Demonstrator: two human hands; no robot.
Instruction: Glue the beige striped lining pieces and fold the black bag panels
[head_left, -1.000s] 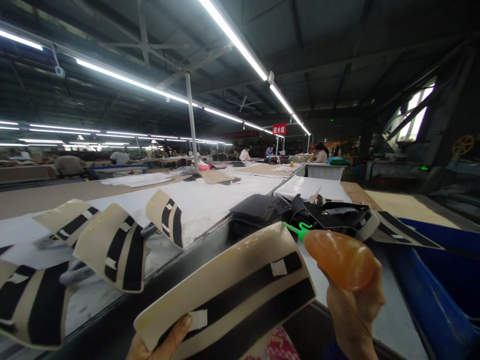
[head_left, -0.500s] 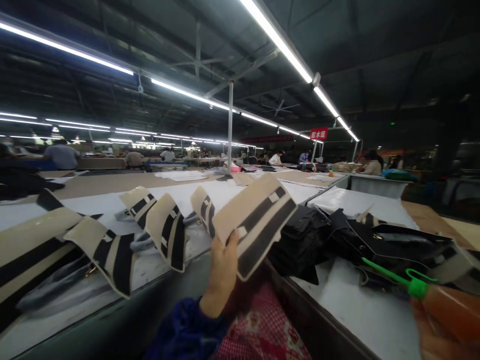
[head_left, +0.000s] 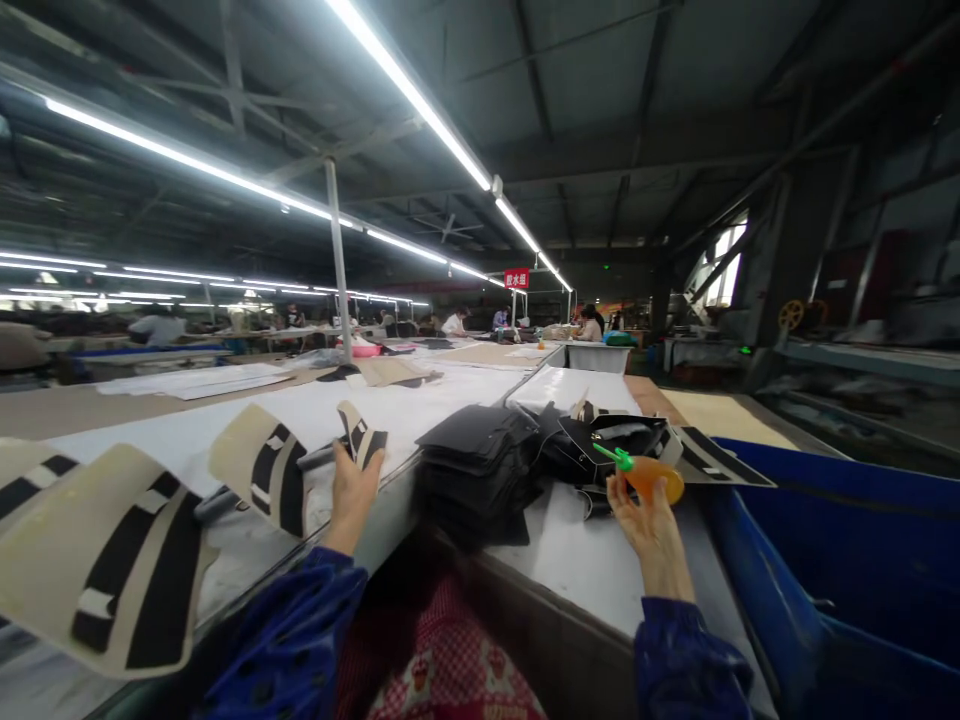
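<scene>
My left hand reaches out over the long white table and holds a cream piece with black stripes by its lower edge, at the table's near side. My right hand grips an orange squeeze bottle with a green nozzle, the nozzle pointing left. Both sleeves are dark blue. More cream-and-black pieces lie curled on the table: one just left of my left hand and a large one at the near left.
A stack of black pieces and a heap of black and cream parts lie between my hands. A blue bin stands at the right. Other people work at tables far back. A red sign hangs overhead.
My left hand has carried the striped piece forward and down onto the white table. My right hand with the bottle has come up and forward near the black heap. The camera has swung.
</scene>
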